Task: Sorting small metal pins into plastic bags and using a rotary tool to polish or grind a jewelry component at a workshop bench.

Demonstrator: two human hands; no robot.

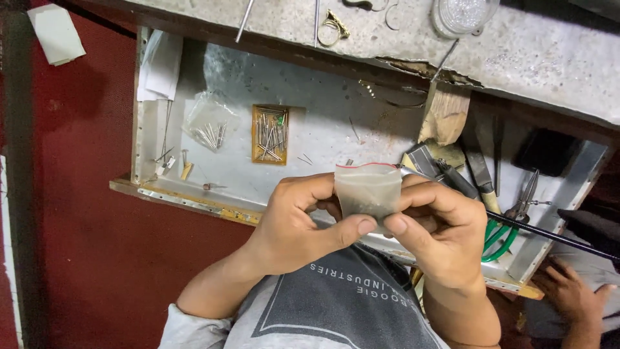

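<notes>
Got my left hand point(294, 223) and right hand point(436, 226) both pinching the same small clear zip bag point(367, 190), thumbs pressed on its lower edge and fingers curled behind, holding it up over the front edge of the metal tray point(323, 123). There's something dark sitting in the bottom of the bag, can't tell what. Behind it in the tray are a little open box of pins point(270, 134) and green-handled pliers point(502, 236) off to my right.
</notes>
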